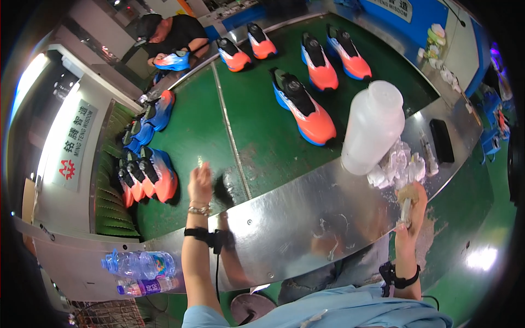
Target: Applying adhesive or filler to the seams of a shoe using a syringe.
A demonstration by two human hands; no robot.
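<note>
My left hand (200, 186) is raised over the green conveyor belt (202, 123), fingers drawn together, with a small pale bit at their tips that is too small to name. At the metal ledge on the right, my right hand (418, 205) grips a brush-like tool (406, 206) with a tan, fuzzy head and a pale handle. Crumpled clear plastic (396, 167) lies just beyond that hand, beside a large white plastic bottle (374, 126). The nearest coral-and-blue running shoe (306, 112) rests on the belt, away from both hands.
More running shoes (322, 63) stand on the belt, with several bunched at its left side (150, 175). A black case (442, 141) lies on the metal ledge (273, 235). Plastic drink bottles (139, 265) lie at the lower left. Across the belt, a person (172, 38) handles a blue shoe.
</note>
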